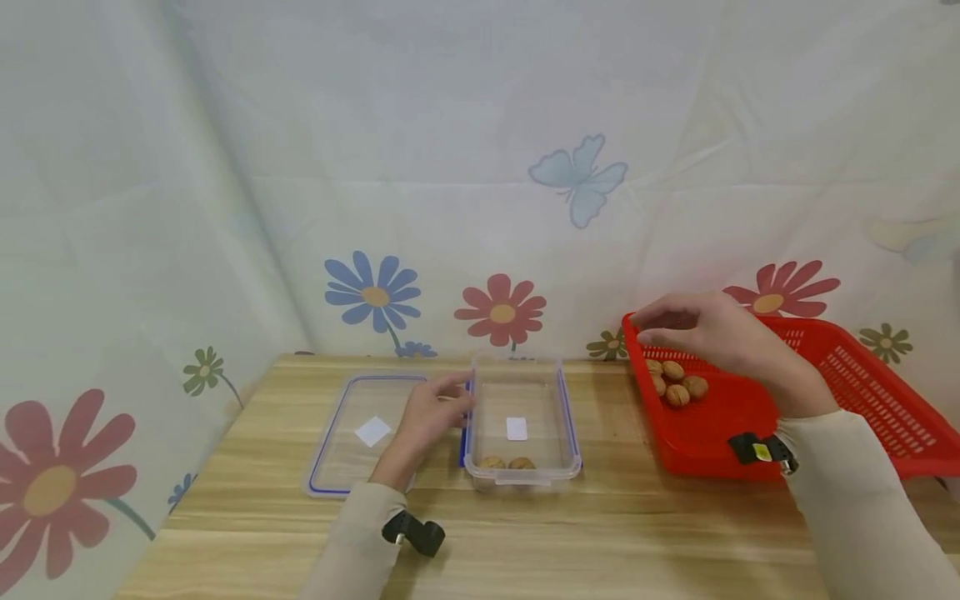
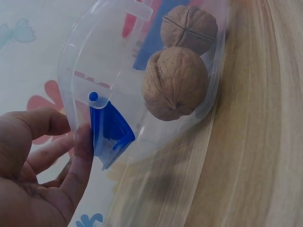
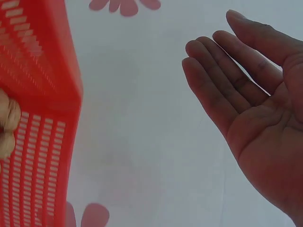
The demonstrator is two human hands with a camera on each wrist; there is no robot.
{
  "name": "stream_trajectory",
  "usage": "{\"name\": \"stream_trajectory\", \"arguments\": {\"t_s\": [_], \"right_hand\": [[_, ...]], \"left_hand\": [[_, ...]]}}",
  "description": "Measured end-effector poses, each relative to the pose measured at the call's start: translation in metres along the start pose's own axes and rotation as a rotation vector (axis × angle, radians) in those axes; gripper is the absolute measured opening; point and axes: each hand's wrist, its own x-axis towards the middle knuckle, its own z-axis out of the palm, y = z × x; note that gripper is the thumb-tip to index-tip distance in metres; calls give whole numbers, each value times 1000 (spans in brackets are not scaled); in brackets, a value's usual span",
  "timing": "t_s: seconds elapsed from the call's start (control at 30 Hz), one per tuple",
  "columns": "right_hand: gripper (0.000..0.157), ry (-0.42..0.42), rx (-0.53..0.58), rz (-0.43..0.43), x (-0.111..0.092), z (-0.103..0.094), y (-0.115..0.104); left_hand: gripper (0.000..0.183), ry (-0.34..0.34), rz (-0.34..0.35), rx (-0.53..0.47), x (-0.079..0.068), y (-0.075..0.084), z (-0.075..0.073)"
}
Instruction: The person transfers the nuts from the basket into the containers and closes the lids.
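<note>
A clear plastic food box (image 1: 525,392) with a blue seal stands on the table, two walnuts (image 2: 175,82) inside at its near end. Loosely bent, the fingers of my left hand (image 1: 431,412) touch the box's left side at the rim, the thumb beside a blue clip (image 2: 110,130). My right hand (image 1: 708,329) is raised above the left part of a red basket (image 1: 727,425), palm bare and fingers extended in the right wrist view. Several walnuts (image 1: 677,395) lie in the basket's left end, below that hand.
The box's lid (image 1: 341,450), clear with a blue seal, lies flat left of the box, partly behind my left hand. A flower-print cloth (image 1: 450,208) hangs behind the wooden table (image 1: 600,533). Bare wood separates box and basket.
</note>
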Motion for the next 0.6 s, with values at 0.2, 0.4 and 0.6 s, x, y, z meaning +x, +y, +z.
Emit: {"name": "stream_trajectory", "arguments": {"t_s": [0.2,0.4,0.6], "right_hand": [[41,5,-47,46,5,-12,17],[49,7,-34,104,10,-17,40],[58,11,12,187,12,-17,65]], "left_hand": [[44,3,-4,1,0,1,0],[44,1,-3,17,-2,3,0],[44,1,2,14,-3,3,-1]]}}
